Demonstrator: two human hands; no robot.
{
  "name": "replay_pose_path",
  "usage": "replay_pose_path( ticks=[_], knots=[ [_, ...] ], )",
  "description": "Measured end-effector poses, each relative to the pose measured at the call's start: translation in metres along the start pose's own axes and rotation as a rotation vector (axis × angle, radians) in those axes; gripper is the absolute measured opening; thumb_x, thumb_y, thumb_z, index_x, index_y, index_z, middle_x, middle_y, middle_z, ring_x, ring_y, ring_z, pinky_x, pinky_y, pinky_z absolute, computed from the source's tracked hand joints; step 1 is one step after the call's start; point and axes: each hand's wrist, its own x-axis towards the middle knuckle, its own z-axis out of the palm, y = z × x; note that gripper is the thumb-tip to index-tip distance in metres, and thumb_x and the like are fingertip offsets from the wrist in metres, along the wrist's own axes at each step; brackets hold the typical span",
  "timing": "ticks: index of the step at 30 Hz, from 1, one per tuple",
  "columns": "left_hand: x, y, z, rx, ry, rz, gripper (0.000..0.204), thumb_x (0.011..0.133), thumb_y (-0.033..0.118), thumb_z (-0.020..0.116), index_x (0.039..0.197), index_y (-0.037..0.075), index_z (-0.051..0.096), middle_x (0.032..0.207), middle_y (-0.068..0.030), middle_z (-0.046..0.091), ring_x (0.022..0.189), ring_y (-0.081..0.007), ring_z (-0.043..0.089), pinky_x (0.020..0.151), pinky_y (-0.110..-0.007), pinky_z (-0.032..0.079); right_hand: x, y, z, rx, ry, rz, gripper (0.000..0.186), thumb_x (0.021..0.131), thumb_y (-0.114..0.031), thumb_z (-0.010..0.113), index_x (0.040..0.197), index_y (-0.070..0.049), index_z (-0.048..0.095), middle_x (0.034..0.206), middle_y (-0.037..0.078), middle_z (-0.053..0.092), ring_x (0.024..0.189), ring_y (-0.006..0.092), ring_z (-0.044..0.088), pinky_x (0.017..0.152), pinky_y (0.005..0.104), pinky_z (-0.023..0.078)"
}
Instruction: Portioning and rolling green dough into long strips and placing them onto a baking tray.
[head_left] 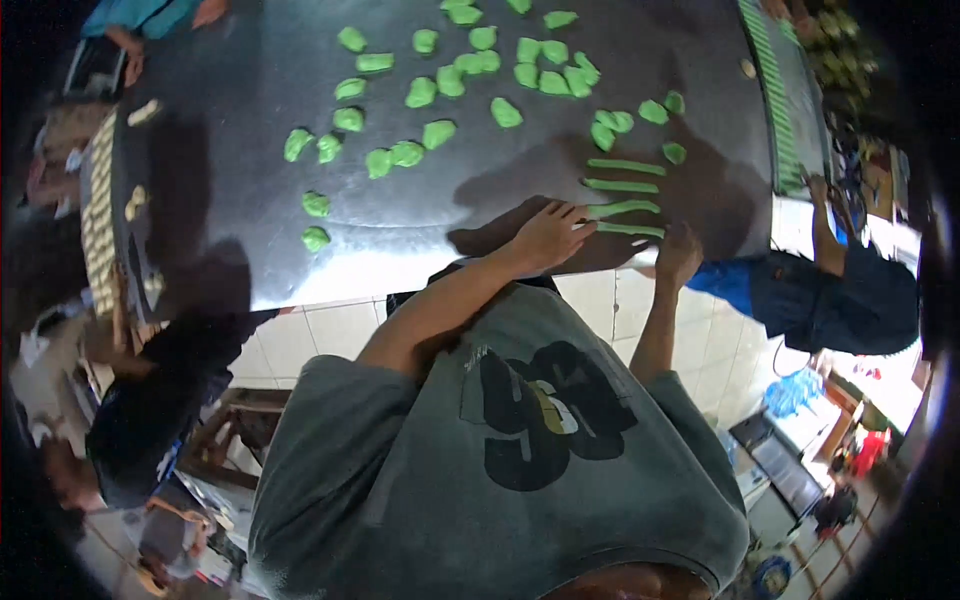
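Nearest thin, soft-looking green dough rope (630, 230): close to the near edge of the dark, smooth tabletop (400, 215), long axis running left to right
Bare left hand (548, 238): by the left ends of this rope and the next, fingers close together; I can't tell whether they pinch
Bare right hand (680, 252): at the right end, fingers curled; a hold can't be made out
Nearer hand: neither clearly, one at each end
Three similar green ropes (620, 186): on its far side, roughly parallel
Rounded green dough lumps (506, 112): scattered farther off, mostly left
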Motion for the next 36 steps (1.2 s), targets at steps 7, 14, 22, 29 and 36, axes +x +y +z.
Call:
replay_pose_path(
  ticks=[7,14,22,29,36],
  knots=[
    [-0.158,-0.065,-0.096,-0.189,0.129,-0.228,0.036,0.089,0.013,0.066,0.124,0.008,0.063,0.131,-0.0146,0.058,0.120,-0.0325,0.058,0.102,-0.042,0.048,0.007,-0.220,0.122,0.459,-0.194,-0.141,0.058,0.075,-0.031,0.084,0.122,-0.005,0.062,0.114,0.019,0.064,0.110,0.0376,0.058,0.095,0.0460,0.046],
    [-0.237,-0.045,-0.100,-0.031,0.529,-0.621,0.040,0.080,0.004,0.070,0.119,0.008,0.066,0.128,-0.0148,0.061,0.107,-0.0327,0.064,0.092,-0.041,0.053,0.077,-0.294,0.144,0.515,-0.617,-0.157,0.032,0.081,-0.021,0.076,0.107,-0.004,0.071,0.096,0.012,0.074,0.086,0.0286,0.071,0.081,0.0360,0.054],
    [-0.249,-0.051,-0.101,0.158,0.459,-0.643,0.046,0.077,0.010,0.069,0.122,0.010,0.064,0.135,-0.0073,0.055,0.111,-0.0260,0.058,0.096,-0.038,0.047,-0.150,-0.156,0.059,0.061,-0.570,-0.749,0.059,0.094,-0.010,0.053,0.151,-0.007,0.037,0.152,0.023,0.039,0.145,0.0434,0.030,0.114,0.0619,0.025],
    [-0.257,-0.055,-0.089,0.116,0.444,-0.598,0.049,0.078,0.014,0.069,0.126,0.012,0.058,0.132,-0.0110,0.057,0.103,-0.0291,0.060,0.090,-0.042,0.049,0.023,-0.298,0.151,-0.222,-0.340,-0.622,0.074,0.104,-0.046,0.036,0.155,0.004,0.017,0.156,0.032,0.024,0.149,0.0456,0.015,0.118,0.0609,0.005],
    [-0.252,-0.056,-0.084,0.173,0.442,-0.614,0.051,0.078,0.019,0.070,0.127,0.011,0.058,0.134,-0.0102,0.056,0.105,-0.0276,0.060,0.092,-0.042,0.049,-0.007,-0.283,0.162,-0.076,-0.187,-0.605,0.075,0.103,-0.042,0.039,0.149,0.014,0.022,0.155,0.036,0.021,0.146,0.0486,0.019,0.118,0.0604,0.012]
  ],
)
